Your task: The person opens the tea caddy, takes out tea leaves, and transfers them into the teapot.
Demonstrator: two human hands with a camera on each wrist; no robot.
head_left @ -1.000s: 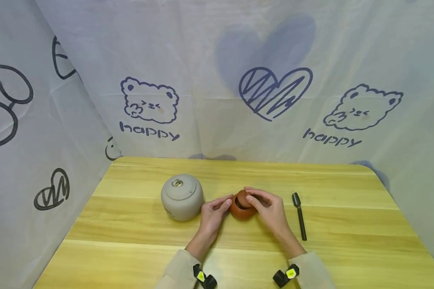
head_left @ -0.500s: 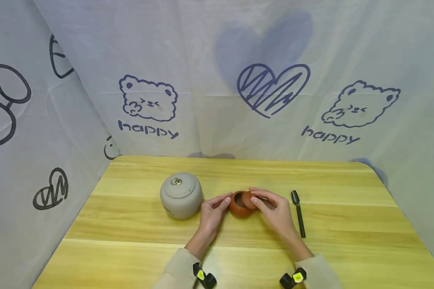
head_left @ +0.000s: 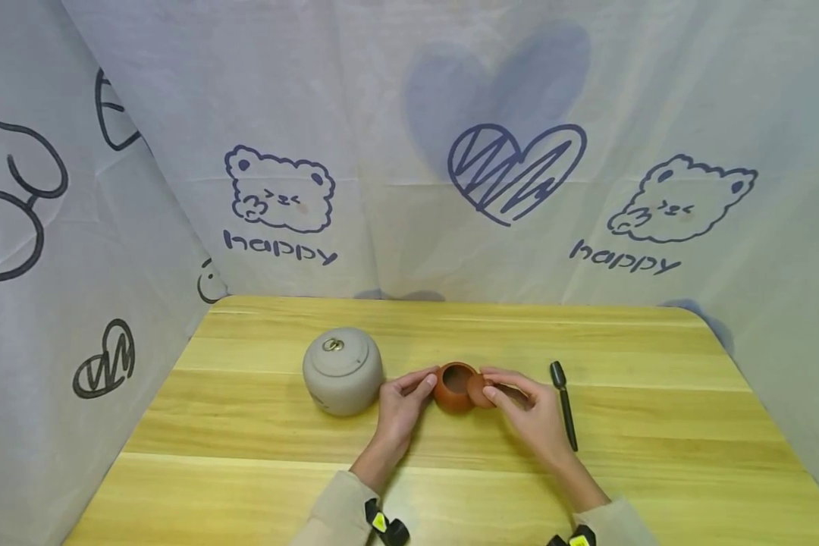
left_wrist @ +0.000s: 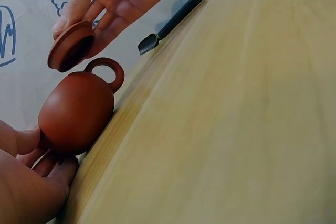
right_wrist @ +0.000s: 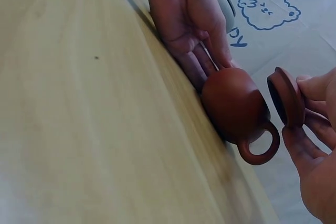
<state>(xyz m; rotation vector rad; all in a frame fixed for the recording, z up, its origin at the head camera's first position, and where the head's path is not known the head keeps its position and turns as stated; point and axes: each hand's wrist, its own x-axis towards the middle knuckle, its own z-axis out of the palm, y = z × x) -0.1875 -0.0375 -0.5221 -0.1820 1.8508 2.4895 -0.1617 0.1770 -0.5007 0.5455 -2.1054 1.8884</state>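
A reddish-brown clay teapot [head_left: 450, 402] stands on the wooden table with its round mouth uncovered. My left hand [head_left: 397, 413] holds it at the left side, thumb and fingers against the wall in the left wrist view. The loop handle [left_wrist: 116, 74] sticks out on the opposite side. Between thumb and fingers, my right hand [head_left: 532, 413] pinches the matching teapot lid [right_wrist: 286, 98]. Tilted, the lid hangs apart from the pot, just right of the mouth, its dark hollow underside turned toward the pot.
A grey lidded jar [head_left: 343, 379] with a small metal ring on top stands left of my left hand. To the right of my right hand lies a dark scoop [head_left: 565, 409]. A printed white cloth [head_left: 396, 243] rises behind the table [head_left: 246, 425].
My right hand has lifted the lid off the teapot's mouth and carried it to the right, uncovering the opening. The left hand and teapot have stayed in place.
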